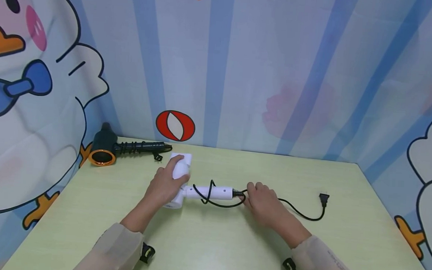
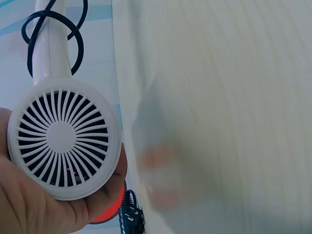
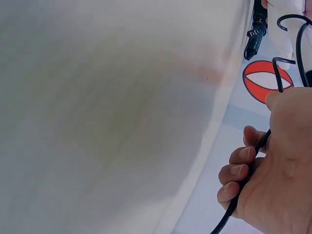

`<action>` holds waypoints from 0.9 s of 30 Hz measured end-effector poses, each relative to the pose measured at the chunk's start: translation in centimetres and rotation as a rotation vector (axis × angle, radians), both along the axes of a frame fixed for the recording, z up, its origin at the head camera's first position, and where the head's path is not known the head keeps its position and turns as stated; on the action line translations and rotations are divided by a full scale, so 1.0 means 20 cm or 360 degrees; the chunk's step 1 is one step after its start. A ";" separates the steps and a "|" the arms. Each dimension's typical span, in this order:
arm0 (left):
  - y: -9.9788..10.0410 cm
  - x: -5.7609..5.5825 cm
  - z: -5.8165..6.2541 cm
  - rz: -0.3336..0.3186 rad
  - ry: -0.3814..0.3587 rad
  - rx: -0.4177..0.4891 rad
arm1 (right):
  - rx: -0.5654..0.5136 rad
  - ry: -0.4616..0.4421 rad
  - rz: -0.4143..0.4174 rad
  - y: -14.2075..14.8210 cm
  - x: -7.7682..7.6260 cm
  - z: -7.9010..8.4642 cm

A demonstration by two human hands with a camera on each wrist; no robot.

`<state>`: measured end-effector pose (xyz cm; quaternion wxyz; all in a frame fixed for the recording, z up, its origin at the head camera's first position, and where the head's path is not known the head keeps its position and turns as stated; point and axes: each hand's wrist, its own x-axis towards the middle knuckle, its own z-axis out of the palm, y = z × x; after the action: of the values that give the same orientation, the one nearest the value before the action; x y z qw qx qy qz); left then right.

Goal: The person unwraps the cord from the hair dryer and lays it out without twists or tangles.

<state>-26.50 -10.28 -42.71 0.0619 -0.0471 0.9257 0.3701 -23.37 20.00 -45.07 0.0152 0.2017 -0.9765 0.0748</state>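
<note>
Holds a glossy white plastic hair dryer [image 1: 189, 190] with a rounded head and a straight tubular handle near the middle of a pale wood-grained table [image 1: 210, 240], head to the left and handle pointing right. Leaves contact between dryer and tabletop impossible to tell. Grips the head in the left hand [image 1: 163, 185], with thumb and fingers wrapped round the casing. Shows, in the left wrist view, a round white slatted grille [image 2: 61, 137] with a dark hollow behind the slats. Clasps a thin black cord [image 1: 311, 219] in the curled fingers of the right hand [image 1: 265, 205], just beyond the black ribbed sleeve [image 1: 237, 193] at the handle's end. Winds loosely round the white handle in crossing loops, and runs out past the right hand to a small black plug [image 1: 324, 199]. Includes, at the table's back left corner, a dark hair dryer [image 1: 107, 141] with an orange-rimmed round opening, dark inside, and coils wrapped round the handle. Ends behind the table at a light-blue striped fabric backdrop [image 1: 241, 71], printed with a large white cartoon bird [image 1: 28, 153] on the left and a red oval [image 1: 162, 124].
</note>
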 end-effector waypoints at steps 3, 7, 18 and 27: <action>0.00 0.00 0.00 -0.0006 -0.0001 -0.0002 | 0.0019 0.0072 0.0008 0.01 -0.01 0.01; -0.01 0.01 0.00 -0.0010 -0.0004 -0.0003 | 0.0006 0.0150 0.0007 0.02 -0.03 0.03; 0.00 0.01 0.00 -0.0029 0.0008 -0.0014 | -0.0051 0.0242 -0.0030 0.03 -0.08 0.10; -0.02 0.00 -0.02 -0.0022 0.0005 -0.0043 | -0.0129 0.0297 0.0001 0.04 -0.06 0.14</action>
<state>-26.46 -10.64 -43.08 0.0622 -0.0410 0.9311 0.3571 -24.65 20.82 -42.26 0.1143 0.2073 -0.9669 0.0952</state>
